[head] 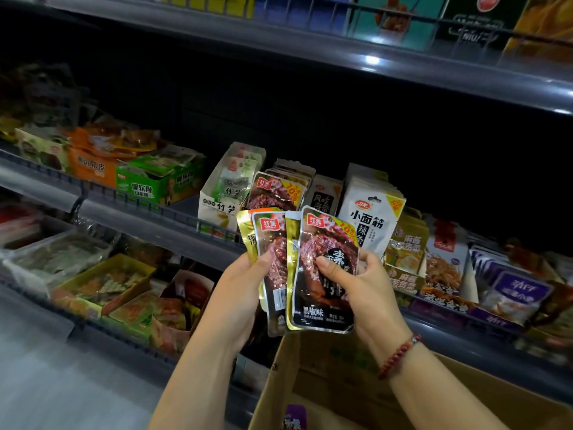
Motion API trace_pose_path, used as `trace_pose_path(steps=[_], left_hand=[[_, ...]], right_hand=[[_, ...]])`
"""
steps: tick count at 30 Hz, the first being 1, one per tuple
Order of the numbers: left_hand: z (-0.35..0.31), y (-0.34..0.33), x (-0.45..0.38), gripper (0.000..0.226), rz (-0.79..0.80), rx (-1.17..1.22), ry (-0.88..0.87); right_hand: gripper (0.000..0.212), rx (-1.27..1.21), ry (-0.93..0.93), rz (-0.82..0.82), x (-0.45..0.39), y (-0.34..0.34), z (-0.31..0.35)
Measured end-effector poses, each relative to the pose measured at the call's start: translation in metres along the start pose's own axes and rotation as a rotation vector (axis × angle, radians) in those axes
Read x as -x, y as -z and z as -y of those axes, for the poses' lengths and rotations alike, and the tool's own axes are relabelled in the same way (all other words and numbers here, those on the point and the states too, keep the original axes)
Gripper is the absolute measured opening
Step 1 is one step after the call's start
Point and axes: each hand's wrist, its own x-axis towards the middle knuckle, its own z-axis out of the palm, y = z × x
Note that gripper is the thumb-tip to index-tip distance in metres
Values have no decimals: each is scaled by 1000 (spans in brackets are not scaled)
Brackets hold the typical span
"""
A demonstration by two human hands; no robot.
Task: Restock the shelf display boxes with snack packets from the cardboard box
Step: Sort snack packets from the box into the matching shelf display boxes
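Head view: the left hand [238,290] grips fanned packets [274,268]; the right hand [362,283] pinches the front packet [322,293] above the box [465,395].

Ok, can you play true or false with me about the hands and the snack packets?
1. Both hands hold snack packets. True: the left hand and right hand grip a fanned bunch of dark packets.
2. The right wrist wears a bead bracelet. True.
3. The cardboard box sits on the top shelf. False: it is low down, under the hands.
4. The green box is right of the hands. False: it is to the left, on the shelf.
5. The white packet lies flat. False: it stands upright.
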Motion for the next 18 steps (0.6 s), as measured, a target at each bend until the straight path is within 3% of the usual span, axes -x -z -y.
trace_pose_path(steps=[2,10,18], left_hand=[[0,3,1,24,0,-16,2],[6,-1,0,26,21,-31,53],[10,-2,-1,39,115,8,21]], right_hand=[[68,22,20,17,0,1,0],[45,50,134,-24,6,4,-2],[52,58,42,61,4,0,-2]])
